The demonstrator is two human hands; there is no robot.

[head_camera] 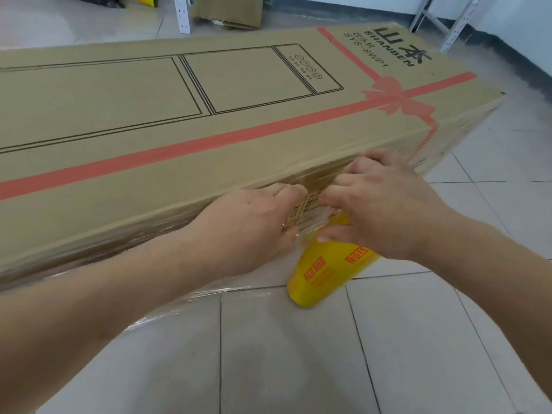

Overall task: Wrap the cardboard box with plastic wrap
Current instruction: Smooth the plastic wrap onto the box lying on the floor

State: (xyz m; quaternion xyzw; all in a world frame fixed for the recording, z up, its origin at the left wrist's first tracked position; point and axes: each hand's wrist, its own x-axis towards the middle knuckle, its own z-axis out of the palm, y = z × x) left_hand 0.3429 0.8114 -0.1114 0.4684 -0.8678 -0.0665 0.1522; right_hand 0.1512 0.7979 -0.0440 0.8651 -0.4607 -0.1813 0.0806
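Long brown cardboard box (209, 115) with black line drawing, red printed ribbon and bow, lying flat on pale grey tiled floor (298, 354), filling most of the head view. Clear plastic wrap (149, 243) stretched glossy along near side face of box, loose edge spilling onto floor below. Left hand (248, 225) against near side of box, fingers curled and pinching wrap just under top edge. Right hand (385, 204) just beside it, fingers curled, fingertips pressed to box side and gripping film above yellow cylindrical roll of wrap with red label print (325, 270). Roll tilted, lower end toward floor, upper end hidden under right hand, close against box side. Behind box, white perforated metal rack legs (183, 13) and folded brown cardboard scrap (230, 10) on floor.
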